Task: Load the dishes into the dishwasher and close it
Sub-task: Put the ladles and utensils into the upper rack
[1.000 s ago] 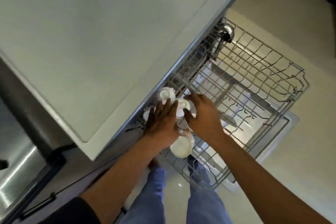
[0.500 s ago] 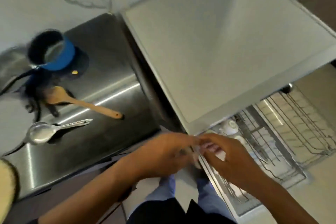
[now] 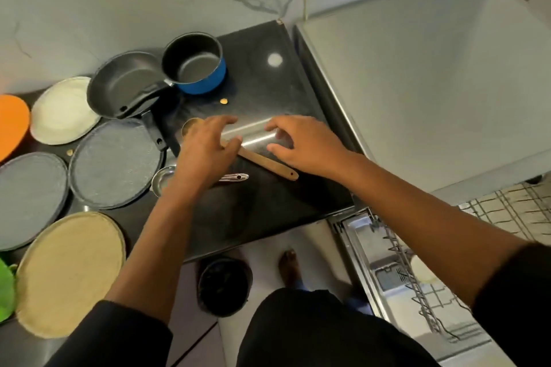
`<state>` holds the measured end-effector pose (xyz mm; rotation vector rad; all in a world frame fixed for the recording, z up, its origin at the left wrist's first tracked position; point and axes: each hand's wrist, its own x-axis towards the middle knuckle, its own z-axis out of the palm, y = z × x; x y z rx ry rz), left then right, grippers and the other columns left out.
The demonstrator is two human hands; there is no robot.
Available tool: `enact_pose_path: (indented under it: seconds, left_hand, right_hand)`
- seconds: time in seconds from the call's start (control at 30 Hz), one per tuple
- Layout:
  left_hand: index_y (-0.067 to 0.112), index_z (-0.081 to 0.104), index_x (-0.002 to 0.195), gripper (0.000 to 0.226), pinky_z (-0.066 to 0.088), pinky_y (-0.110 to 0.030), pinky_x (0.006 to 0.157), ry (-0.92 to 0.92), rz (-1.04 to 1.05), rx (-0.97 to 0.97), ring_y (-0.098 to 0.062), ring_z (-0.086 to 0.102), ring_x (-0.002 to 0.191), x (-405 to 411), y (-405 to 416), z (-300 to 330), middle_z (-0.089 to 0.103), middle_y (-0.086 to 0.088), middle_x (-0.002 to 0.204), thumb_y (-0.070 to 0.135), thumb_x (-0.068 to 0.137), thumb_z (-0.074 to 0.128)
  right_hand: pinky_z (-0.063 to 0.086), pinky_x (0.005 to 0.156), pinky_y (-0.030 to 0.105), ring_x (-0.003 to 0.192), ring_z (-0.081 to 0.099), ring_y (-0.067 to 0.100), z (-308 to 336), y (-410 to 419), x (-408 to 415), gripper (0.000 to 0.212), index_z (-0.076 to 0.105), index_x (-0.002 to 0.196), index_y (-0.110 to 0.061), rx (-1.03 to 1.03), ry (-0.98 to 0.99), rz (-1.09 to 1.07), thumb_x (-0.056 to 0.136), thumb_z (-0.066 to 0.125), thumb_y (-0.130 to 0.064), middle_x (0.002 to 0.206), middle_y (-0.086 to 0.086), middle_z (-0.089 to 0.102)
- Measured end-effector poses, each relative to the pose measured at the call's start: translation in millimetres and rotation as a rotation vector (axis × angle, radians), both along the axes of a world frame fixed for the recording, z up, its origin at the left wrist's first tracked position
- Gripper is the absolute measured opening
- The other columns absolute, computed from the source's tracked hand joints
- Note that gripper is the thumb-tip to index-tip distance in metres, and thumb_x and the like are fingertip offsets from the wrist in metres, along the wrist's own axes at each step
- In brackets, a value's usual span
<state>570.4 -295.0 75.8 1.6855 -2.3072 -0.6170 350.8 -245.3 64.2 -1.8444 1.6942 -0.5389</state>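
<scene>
My left hand (image 3: 205, 152) hovers with spread fingers over a wooden spoon (image 3: 265, 164) and a metal spoon (image 3: 235, 177) on the dark counter (image 3: 268, 208); it covers both spoon heads. My right hand (image 3: 304, 144) reaches in beside it, fingers loosely curled above the wooden handle, holding nothing. Behind them stand a blue saucepan (image 3: 195, 64) and a black frying pan (image 3: 125, 83). Two grey plates (image 3: 114, 162) (image 3: 29, 199), a white plate (image 3: 64, 110) and a beige plate (image 3: 70, 272) lie at the left. The open dishwasher's wire rack (image 3: 417, 286) is at the lower right.
An orange bowl (image 3: 12, 125) and a green item (image 3: 6, 292) sit at the left edge. A steel worktop (image 3: 432, 83) covers the dishwasher on the right. A dark round bin (image 3: 223, 286) stands on the floor by my feet. A marble wall runs behind.
My view swung left from the dishwasher rack to the counter. Both hands left the white cups in the rack and moved up over the spoons.
</scene>
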Motion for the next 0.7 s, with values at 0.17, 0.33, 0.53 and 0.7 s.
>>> enact_pose_path:
  seconds: [0.17,0.33,0.53,0.7]
  left_hand:
    - [0.020,0.054,0.145,0.046,0.039,-0.044,0.115,0.020,0.139,0.065,-0.026,0.048,0.138,39,-20,-10,0.053,-0.006,0.150,0.020,0.100,0.057]
    - [0.021,0.053,0.145,0.044,0.040,-0.043,0.114,0.091,0.172,0.093,-0.024,0.047,0.138,54,-24,-17,0.052,-0.004,0.150,0.018,0.101,0.054]
    - [0.022,0.048,0.149,0.049,0.038,-0.047,0.118,0.179,0.165,0.035,-0.021,0.046,0.141,33,-31,-12,0.051,-0.002,0.152,0.030,0.102,0.057]
    - [0.026,0.032,0.158,0.063,0.033,-0.043,0.120,0.359,0.140,-0.011,-0.018,0.040,0.144,-26,-27,-2,0.039,0.000,0.160,0.048,0.102,0.050]
  right_hand:
    - [0.053,0.086,0.040,0.112,0.062,0.022,-25,-45,63,0.043,0.060,0.130,-0.029,0.052,0.229,0.079,0.092,0.066,-0.050,0.122,-0.002,0.067]
    - [0.044,0.075,0.038,0.106,0.061,0.028,-50,-56,102,0.035,0.060,0.119,-0.021,0.007,0.432,0.046,0.093,0.065,-0.044,0.116,0.006,0.061]
    - [0.043,0.067,0.038,0.088,0.062,0.029,-47,-45,86,0.025,0.052,0.111,-0.016,0.032,0.215,-0.120,0.092,0.059,-0.031,0.102,0.006,0.063]
    - [0.048,0.057,0.034,0.064,0.061,0.012,-28,-1,30,0.024,0.049,0.097,-0.029,-0.046,-0.030,-0.392,0.082,0.062,-0.043,0.074,-0.009,0.064]
